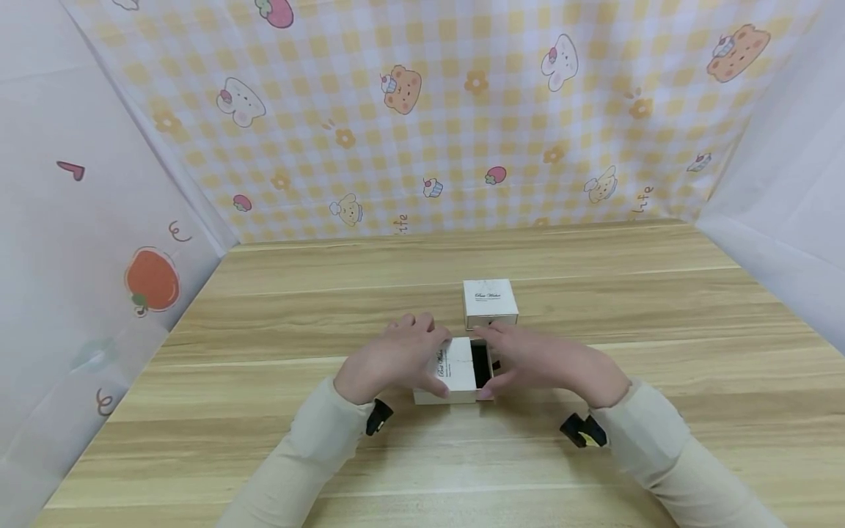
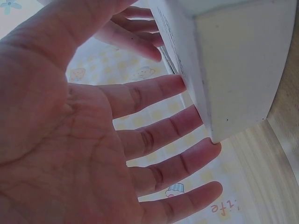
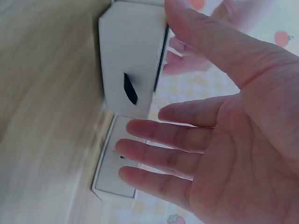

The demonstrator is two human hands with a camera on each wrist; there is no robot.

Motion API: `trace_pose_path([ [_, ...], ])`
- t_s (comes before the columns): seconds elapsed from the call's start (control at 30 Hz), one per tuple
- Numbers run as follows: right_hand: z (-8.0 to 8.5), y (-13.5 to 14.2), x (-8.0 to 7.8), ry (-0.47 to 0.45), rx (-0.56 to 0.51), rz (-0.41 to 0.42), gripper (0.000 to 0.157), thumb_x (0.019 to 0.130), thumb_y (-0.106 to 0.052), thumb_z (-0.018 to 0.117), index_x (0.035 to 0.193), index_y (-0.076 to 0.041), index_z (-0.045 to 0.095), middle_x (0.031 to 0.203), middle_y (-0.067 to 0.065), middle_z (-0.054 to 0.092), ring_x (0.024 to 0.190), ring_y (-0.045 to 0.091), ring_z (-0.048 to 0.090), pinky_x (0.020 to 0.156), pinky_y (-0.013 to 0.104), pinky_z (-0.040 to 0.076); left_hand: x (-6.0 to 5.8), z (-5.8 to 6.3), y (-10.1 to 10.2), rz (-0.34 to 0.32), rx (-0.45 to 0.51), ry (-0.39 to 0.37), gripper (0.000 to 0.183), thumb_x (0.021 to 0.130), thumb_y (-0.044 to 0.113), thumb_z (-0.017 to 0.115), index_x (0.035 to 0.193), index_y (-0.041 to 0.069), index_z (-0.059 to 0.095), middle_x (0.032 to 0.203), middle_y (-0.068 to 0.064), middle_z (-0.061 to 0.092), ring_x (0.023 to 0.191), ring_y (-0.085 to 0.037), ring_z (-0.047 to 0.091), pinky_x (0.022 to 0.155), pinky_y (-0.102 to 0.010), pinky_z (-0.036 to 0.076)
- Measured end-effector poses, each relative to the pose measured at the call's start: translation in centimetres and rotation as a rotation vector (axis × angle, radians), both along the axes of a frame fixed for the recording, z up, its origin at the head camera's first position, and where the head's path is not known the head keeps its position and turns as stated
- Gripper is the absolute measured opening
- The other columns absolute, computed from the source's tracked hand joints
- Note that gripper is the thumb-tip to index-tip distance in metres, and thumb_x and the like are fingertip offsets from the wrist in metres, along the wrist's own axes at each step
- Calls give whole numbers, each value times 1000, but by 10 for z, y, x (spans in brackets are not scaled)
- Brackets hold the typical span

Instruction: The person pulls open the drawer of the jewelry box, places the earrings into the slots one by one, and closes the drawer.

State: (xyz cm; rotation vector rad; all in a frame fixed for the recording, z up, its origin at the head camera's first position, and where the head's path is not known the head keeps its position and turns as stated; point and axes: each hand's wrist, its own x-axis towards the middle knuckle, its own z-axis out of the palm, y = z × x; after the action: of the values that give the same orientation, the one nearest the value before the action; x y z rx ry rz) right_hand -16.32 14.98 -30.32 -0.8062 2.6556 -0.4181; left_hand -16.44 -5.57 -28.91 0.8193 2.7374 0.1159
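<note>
A small white drawer box (image 1: 460, 370) with printed lettering lies on the table, its drawer (image 1: 483, 359) slid partly out to the right and showing a black inside. My left hand (image 1: 396, 359) spans the outer sleeve, thumb on the near side and fingertips at the far side. From the right, my right hand (image 1: 538, 359) holds the drawer's end between thumb and fingers. A black ribbon tab (image 3: 130, 88) sticks out of the drawer front in the right wrist view. Behind stands a second, similar white box (image 1: 490, 302), closed, just beyond the right fingertips.
Under both boxes is a wood-grain table (image 1: 297, 293). A yellow checked cloth (image 1: 449, 132) with cartoon prints hangs along its back edge, and white cloth (image 1: 99, 183) hangs at the left side. Black wrist devices (image 1: 379, 416) sit at both cuffs.
</note>
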Motion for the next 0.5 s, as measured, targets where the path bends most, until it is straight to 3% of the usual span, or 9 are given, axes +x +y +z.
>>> trace_pose_path([
  [0.23,8,7,-2,37,35,8,75,80,-38,70,138,-1,41,126,15,51,109,26,54,91,42,46,-1,0,0,4,-11,-7,75,67,48,78,129,15,51,113,-4,48,97,-21,41,87,-38,38],
  [0.5,9,11,-3,126,66,78,35,83,-25,68,108,0,64,111,11,60,103,28,59,89,40,48,-1,-1,0,3,-9,-15,75,68,48,78,129,15,50,114,-4,48,98,-21,41,87,-38,37],
])
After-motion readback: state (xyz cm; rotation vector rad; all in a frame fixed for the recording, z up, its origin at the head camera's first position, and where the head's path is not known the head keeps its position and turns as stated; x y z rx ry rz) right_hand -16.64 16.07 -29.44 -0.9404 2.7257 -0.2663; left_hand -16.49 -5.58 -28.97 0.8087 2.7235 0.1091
